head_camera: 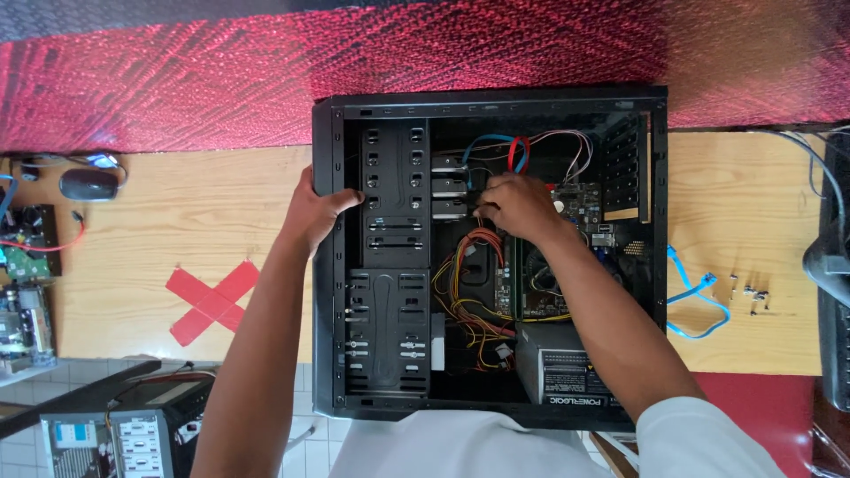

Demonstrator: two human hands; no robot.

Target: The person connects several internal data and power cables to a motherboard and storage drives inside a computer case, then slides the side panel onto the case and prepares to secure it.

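Now the open computer case lies flat on the wooden table. Left hand grips its nine o'clock wall. Right hand reaches inside, fingers pinched together among wires toward twelve o'clock. Screws wait outside; lots looks unfinished.

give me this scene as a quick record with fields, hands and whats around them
left hand: grips the left edge of the open computer case
right hand: inside the case, fingers at cables by the drive bays
inside case: power supply, yellow and red wire bundle
surface: wooden table with red tape cross
left of case: computer mouse
right of case: blue cable, small screws
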